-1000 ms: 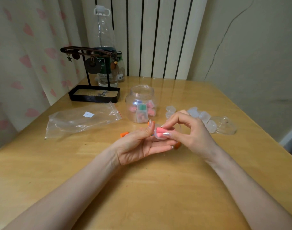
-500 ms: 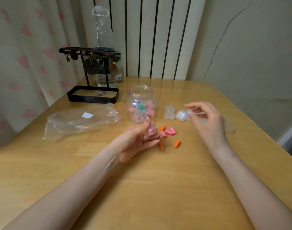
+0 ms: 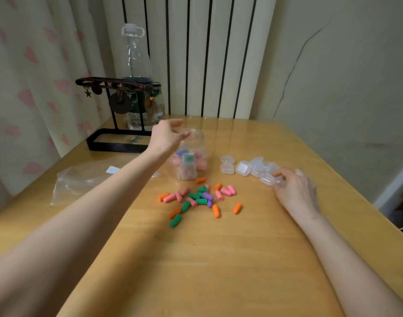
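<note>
Closest to me is bare table [image 3: 218, 271], with both forearms stretched across it. Past them lies a loose scatter of foam plugs [image 3: 207, 195], pink, orange, green and purple, some touching and a few orange ones lying apart at the near edge.

To the right of the plugs the right hand [image 3: 295, 191] rests low on the wood. Its fingers and thumb are curled round a small clear box [image 3: 266, 179], pinching it where it sits on the table. That box is at the near end of a cluster of like boxes [image 3: 242, 168], which touch one another just left of the fingertips.

Just behind the plugs stands the open jar [image 3: 199, 156], upright, with several filled boxes heaped inside. The left hand [image 3: 165, 136] hangs over its mouth with fingers loose and spread. I see nothing held in them.

Left of the jar a clear bag [image 3: 81, 181] lies flat, partly under the left forearm. Further back is a black stand [image 3: 118, 148] with trinkets hung from its bar, and a tall bottle [image 3: 135, 53] behind it. A radiator [image 3: 207, 53] lines the far wall, and a heart-print curtain [image 3: 35, 76] hangs on the left.
</note>
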{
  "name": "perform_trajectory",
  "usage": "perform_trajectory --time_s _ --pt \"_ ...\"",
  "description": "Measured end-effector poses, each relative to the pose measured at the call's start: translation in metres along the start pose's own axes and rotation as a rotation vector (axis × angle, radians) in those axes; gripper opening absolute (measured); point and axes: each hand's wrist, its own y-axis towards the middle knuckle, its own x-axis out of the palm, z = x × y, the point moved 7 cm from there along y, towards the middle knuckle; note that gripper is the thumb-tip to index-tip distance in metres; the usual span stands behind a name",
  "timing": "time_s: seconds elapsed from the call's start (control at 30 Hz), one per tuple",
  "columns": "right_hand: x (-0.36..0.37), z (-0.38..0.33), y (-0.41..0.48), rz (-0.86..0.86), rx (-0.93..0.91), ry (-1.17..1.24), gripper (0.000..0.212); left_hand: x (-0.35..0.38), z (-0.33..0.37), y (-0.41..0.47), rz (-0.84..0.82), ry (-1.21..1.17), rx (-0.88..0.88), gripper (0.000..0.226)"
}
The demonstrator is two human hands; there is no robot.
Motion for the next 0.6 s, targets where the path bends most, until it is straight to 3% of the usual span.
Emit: perform_trajectory --time_s 0.2,0.23,0.3,0.4,0.47,0.6 --pt "-0.008 -0.007 -0.003 0.007 -0.002 -0.046 0.032 -0.015 -0.001 -0.032 0.136 -0.011 0.084 0.024" --pt "-0.012 -0.009 -0.003 0.026 0.016 0.051 0.029 -0.015 -0.001 -0.041 0.108 -0.034 0.09 0.022" --pt "-0.016 -0.019 -0.007 -0.018 0.058 0.495 0.022 0.0 0.0 -0.062 -0.096 -0.072 0.081 0.02" --pt "-0.012 -0.065 -0.034 -0.388 0.014 1.278 0.02 0.038 0.001 -0.104 -0.5 -0.227 0.0 0.022" --pt "-0.006 -0.091 -0.054 -0.575 -0.059 1.421 0.017 0.051 0.002 -0.122 -0.578 -0.441 -0.043 0.03" --pt "0.001 -0.108 -0.072 -0.599 -0.108 1.405 0.014 0.053 -0.003 -0.126 -0.548 -0.718 -0.104 0.036"
